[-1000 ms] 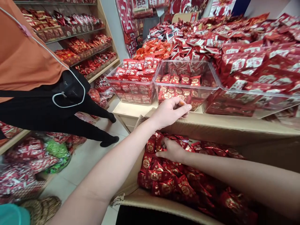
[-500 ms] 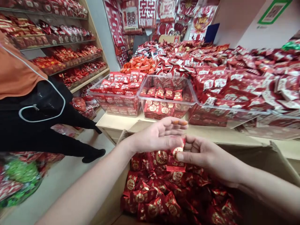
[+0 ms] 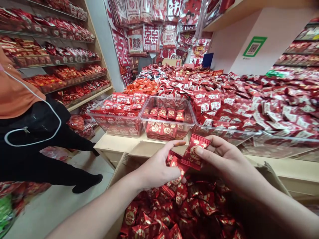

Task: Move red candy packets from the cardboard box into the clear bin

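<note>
Over an open cardboard box [image 3: 269, 169] of red wrapped candies [image 3: 159, 212], my right hand [image 3: 224, 157] pinches a red candy packet [image 3: 195, 151] with gold print between thumb and fingers. My left hand [image 3: 159, 166] is beside it, its fingers curled round one or more red packets [image 3: 177, 169]; its index finger points toward the packet in my right hand. Just behind the box, a clear plastic bin [image 3: 168, 121] holds rows of similar red packets, partly filled.
A second clear bin [image 3: 116, 122] of red packets stands left of it. Heaped candies [image 3: 249, 103] cover the display to the right. At the left are stocked shelves [image 3: 57, 63] and a person in an orange top [image 3: 17, 89] and black trousers. Bagged goods lie on the floor.
My left hand has turned and closed round packets. My right hand has lifted a packet higher, its front showing. The view has tilted up and shifted right.
</note>
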### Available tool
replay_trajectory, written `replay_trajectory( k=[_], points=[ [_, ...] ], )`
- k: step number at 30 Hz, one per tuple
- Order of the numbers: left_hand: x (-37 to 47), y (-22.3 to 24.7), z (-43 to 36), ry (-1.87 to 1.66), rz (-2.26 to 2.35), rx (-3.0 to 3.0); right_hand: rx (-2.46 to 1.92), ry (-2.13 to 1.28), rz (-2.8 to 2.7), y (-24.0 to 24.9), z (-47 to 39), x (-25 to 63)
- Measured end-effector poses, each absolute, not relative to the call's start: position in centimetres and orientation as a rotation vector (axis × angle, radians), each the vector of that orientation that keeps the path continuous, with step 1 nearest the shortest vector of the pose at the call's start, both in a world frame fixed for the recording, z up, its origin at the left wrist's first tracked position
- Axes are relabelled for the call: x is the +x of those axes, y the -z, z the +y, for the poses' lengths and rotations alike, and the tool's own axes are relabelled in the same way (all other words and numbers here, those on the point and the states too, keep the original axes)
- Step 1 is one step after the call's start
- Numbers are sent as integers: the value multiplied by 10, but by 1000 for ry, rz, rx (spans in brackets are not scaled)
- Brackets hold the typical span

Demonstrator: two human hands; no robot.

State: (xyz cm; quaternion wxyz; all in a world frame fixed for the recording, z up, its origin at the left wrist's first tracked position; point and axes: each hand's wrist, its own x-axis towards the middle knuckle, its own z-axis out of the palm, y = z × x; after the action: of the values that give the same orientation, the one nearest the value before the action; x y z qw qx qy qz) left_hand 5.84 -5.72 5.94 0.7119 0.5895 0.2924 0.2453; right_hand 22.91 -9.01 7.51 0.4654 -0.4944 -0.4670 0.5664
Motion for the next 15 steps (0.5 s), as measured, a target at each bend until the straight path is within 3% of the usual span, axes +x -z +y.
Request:
replay_trajectory(
  k=[15],
  points=[
    [53, -57, -50, -619, 793, 1472, -1413, -1307, -1996, -76, -94, 243]
  ],
)
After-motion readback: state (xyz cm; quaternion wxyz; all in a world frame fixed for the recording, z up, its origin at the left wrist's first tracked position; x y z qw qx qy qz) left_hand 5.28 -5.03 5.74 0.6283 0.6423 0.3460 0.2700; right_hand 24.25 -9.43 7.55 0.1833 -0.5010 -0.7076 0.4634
